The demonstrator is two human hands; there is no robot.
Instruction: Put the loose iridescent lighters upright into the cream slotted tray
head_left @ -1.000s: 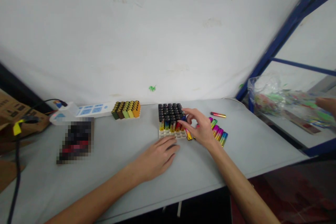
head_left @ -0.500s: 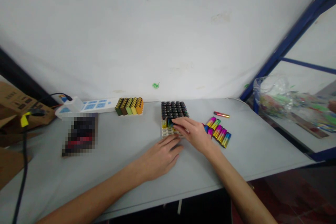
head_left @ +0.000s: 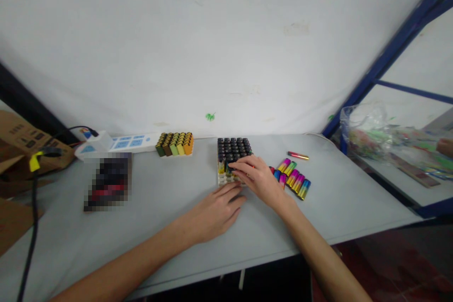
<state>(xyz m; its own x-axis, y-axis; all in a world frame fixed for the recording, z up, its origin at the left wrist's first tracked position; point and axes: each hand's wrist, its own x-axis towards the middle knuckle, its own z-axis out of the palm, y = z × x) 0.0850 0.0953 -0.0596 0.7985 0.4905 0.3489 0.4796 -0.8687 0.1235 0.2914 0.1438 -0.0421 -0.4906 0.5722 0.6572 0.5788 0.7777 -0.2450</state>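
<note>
A white tray (head_left: 222, 181) with small cells holds rows of upright lighters (head_left: 231, 146), mostly black-topped, with shiny gradient bodies where the front ones show. My right hand (head_left: 260, 177) reaches over the tray's right part, its fingertips pinched on the black top of a lighter in the front row; the hand hides much of that row. My left hand (head_left: 222, 207) rests with fingers stretched against the tray's front edge, holding nothing. Right of my right hand lie several loose lighters (head_left: 293, 177) in pink, gold, green and blue. One more lighter (head_left: 298, 155) lies apart behind them.
A second tray of green, brown and yellow lighters (head_left: 175, 145) stands by the wall, next to a white power strip (head_left: 134, 142). A pixelated dark item (head_left: 109, 181) lies at left, near a cardboard box (head_left: 31, 137) and black cable (head_left: 34, 212). Plastic bags (head_left: 371, 127) are beyond the blue frame (head_left: 371, 75).
My right hand has shifted slightly left and up over the tray, uncovering a bit more of the loose lighters. My left hand stays in place.
</note>
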